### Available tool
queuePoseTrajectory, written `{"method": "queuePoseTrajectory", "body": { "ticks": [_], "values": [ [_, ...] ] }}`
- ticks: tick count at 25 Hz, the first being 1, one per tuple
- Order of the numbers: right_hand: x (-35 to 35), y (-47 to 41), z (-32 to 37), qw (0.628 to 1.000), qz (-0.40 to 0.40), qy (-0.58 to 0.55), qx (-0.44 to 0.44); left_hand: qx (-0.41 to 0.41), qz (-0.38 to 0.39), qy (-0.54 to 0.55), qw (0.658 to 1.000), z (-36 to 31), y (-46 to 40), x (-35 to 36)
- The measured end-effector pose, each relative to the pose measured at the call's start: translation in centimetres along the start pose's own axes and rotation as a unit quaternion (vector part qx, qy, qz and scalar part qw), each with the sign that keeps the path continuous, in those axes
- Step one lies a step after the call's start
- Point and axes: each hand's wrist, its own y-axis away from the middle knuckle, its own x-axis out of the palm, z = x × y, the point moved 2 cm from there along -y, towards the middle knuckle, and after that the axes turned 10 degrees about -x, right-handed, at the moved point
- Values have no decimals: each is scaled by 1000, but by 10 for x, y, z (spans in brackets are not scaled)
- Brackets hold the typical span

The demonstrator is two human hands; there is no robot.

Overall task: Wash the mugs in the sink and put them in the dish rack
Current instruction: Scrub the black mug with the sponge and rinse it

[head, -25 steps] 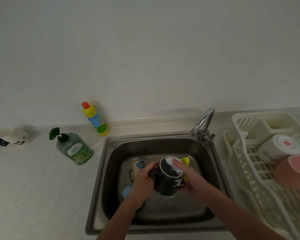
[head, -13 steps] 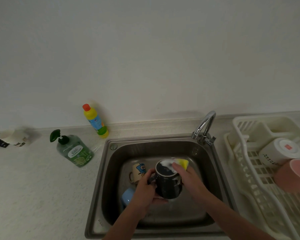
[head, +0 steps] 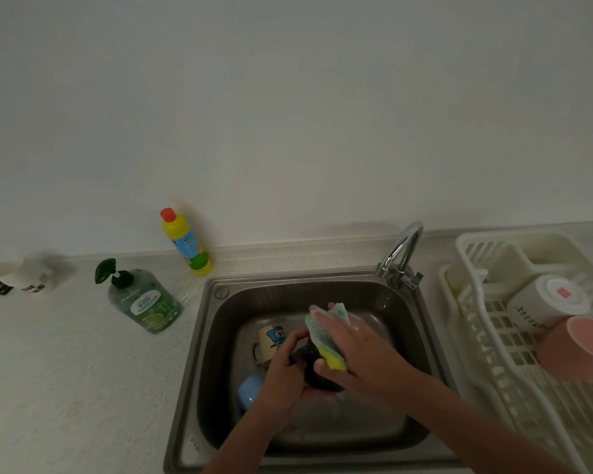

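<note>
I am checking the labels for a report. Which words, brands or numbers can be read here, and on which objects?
None can be read.
Green soap bottle label: blurred.
Yellow bottle label: blurred.
White mug in the dish rack: dark print, too small.
Cream mug: blue picture only.

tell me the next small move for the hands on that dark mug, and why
Probably keep wiping the sponge round the dark mug a little longer, then rinse it. The left hand grips the mug over the sink, the right hand presses the sponge on it, and no water shows at the faucet. Two more mugs wait below.
</note>
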Motion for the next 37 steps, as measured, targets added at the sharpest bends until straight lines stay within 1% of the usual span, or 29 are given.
{"method": "queuePoseTrajectory", "body": {
  "ticks": [1, 4, 5, 7, 8, 10, 12, 13, 14, 17, 18, 20, 22, 24, 28, 32, 37],
  "values": [
    [-1, -2, -3, 1000, -5, 6, 6, 3, -7, -4, 1000, -2, 1, 2],
    [-4, 4, -17, 997, -14, 76, 27, 26, -34, -26, 999, -10, 5, 0],
    [-3, 9, -20, 997, -25, 63, 26, 33, -41, -26, 998, -11, 6, -3],
    [2, 17, -15, 999, -33, 12, -12, 46, -46, -19, 998, -12, 6, -5],
    [4, 17, -9, 999, -29, 4, -34, 48, -42, -15, 998, -12, 6, -4],
    [3, 8, -8, 998, -42, 16, -43, 44, -31, -4, 999, -12, 7, 4],
    [-4, 1, -14, 998, -62, 20, 0, 41, -33, -8, 999, -14, 6, 9],
    [-8, 2, -17, 998, -59, 9, 27, 42, -38, -12, 998, -15, 6, 9],
    [-7, 7, -18, 998, -54, 0, 31, 45, -43, -16, 998, -16, 5, 8],
    [6, 18, -9, 998, -38, 36, -48, 48, -49, -5, 998, -14, 3, 1],
    [9, 17, -9, 997, -37, 42, -61, 47, -47, 6, 998, -13, 1, 1],
    [8, 8, -13, 998, -51, 7, -40, 42, -43, 30, 998, -11, -1, 1],
    [6, 3, -16, 995, -62, -81, -5, 41, -44, 43, 997, -12, -3, 1],
    [7, 2, -13, 989, -87, -116, 0, 54, -51, 48, 996, -14, -4, 0],
    [18, -2, -10, 980, -151, -127, -16, 96, -63, 80, 990, -6, -6, -3],
    [32, -6, -8, 977, -180, -113, -22, 91, -77, 123, 985, 1, -8, -4],
    [34, -7, -4, 980, -153, -123, -7, 40, -55, 179, 982, 0, -8, -5]
  ]
}}
